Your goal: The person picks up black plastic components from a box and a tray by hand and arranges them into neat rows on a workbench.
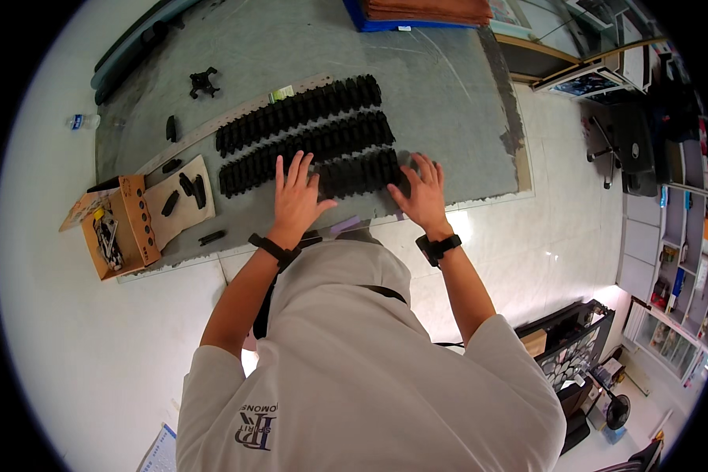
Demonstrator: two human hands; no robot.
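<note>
Small black oblong pieces, like folded pocket tools, stand packed side by side in three rows on the grey table: a far row, a middle row and a near row. My left hand lies at the left part of the near row, fingers spread and pointing away from me, hiding some pieces. At that row's right end is my right hand, its fingers apart and curved toward the last pieces. Neither hand grips anything; whether the fingertips touch the row I cannot tell.
Left on the table are a cardboard box holding a plastic-wrapped bundle, a beige sheet with several loose black pieces, and a long straight strip. A black four-armed part lies farther back. Brown and blue folded cloths sit at the far edge.
</note>
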